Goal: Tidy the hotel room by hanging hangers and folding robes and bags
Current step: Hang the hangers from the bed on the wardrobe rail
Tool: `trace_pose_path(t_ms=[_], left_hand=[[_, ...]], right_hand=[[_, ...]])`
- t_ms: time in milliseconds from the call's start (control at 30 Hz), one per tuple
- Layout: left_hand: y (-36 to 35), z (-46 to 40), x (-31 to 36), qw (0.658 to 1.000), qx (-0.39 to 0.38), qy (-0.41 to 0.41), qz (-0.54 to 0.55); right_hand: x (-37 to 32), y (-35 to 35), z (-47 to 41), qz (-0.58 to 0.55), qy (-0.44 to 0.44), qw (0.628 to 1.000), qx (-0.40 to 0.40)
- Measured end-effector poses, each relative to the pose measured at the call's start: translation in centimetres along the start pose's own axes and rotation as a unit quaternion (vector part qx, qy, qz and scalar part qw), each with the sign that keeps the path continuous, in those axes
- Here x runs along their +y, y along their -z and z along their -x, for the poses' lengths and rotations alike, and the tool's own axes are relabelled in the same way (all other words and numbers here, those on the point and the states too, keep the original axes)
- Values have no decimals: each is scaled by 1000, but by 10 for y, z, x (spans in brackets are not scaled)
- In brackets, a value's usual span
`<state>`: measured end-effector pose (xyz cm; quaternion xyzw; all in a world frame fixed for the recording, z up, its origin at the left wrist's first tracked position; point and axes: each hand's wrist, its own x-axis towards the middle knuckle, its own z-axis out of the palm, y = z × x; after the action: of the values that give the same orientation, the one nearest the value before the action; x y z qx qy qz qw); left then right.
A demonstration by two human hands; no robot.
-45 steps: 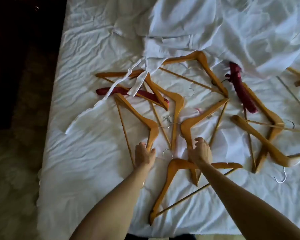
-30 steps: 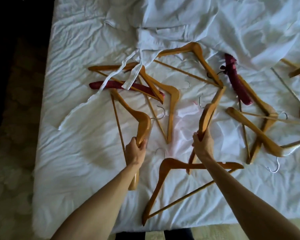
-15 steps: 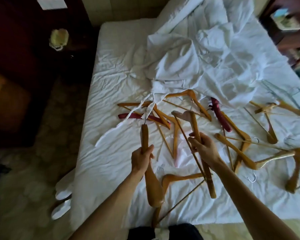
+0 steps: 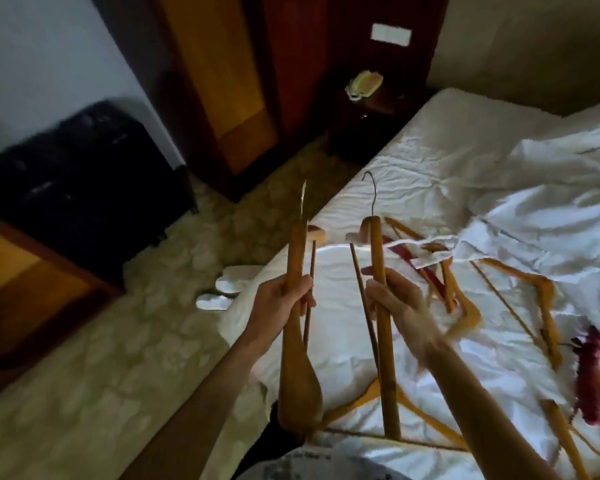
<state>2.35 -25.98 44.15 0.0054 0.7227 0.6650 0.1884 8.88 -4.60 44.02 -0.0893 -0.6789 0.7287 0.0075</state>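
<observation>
My left hand (image 4: 284, 303) grips a wooden hanger (image 4: 296, 344) upright, seen edge-on, its metal hook pointing up. My right hand (image 4: 395, 306) grips a second wooden hanger (image 4: 383, 358) the same way, hook at the top. Both are lifted above the white bed (image 4: 413, 161). Several more wooden hangers (image 4: 548, 306) lie scattered on the sheet to the right, with a dark red padded hanger (image 4: 589, 372) among them. A crumpled white robe (image 4: 551, 188) lies further back, its belt (image 4: 426, 258) trailing over the hangers.
Left of the bed is patterned floor with white slippers (image 4: 222, 289). A black suitcase (image 4: 84, 181) stands against the wall, beside a wooden wardrobe (image 4: 229, 81). A dark nightstand (image 4: 364, 123) with a pale object sits at the bed's head.
Both hands have lifted their hangers off the bed and turned them upright. My view has swung left, towards the wardrobe and floor.
</observation>
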Motion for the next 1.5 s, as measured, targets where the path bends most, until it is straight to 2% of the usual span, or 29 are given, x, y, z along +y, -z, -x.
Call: trace_pose_path(t_ms=[200, 433, 700, 867, 1067, 1300, 1500], left_hand=[[114, 78, 11, 983, 173, -49, 25], [255, 165, -3, 929, 348, -87, 94], [443, 220, -20, 880, 456, -94, 90], [548, 227, -12, 865, 481, -114, 89], [655, 192, -5, 869, 474, -122, 74], [790, 108, 5, 882, 444, -149, 60], [921, 30, 52, 889, 420, -180, 46]], right_hand=[[-24, -122, -36, 24, 24, 985, -168], [-32, -309, -51, 25, 12, 939, -343], [-33, -550, -55, 23, 36, 890, -454], [-44, -671, -63, 23, 68, 873, -482], [-38, -769, -102, 33, 80, 879, -468], [-28, -884, -200, 37, 84, 887, -453], [-66, -1006, -299, 24, 99, 881, -463]])
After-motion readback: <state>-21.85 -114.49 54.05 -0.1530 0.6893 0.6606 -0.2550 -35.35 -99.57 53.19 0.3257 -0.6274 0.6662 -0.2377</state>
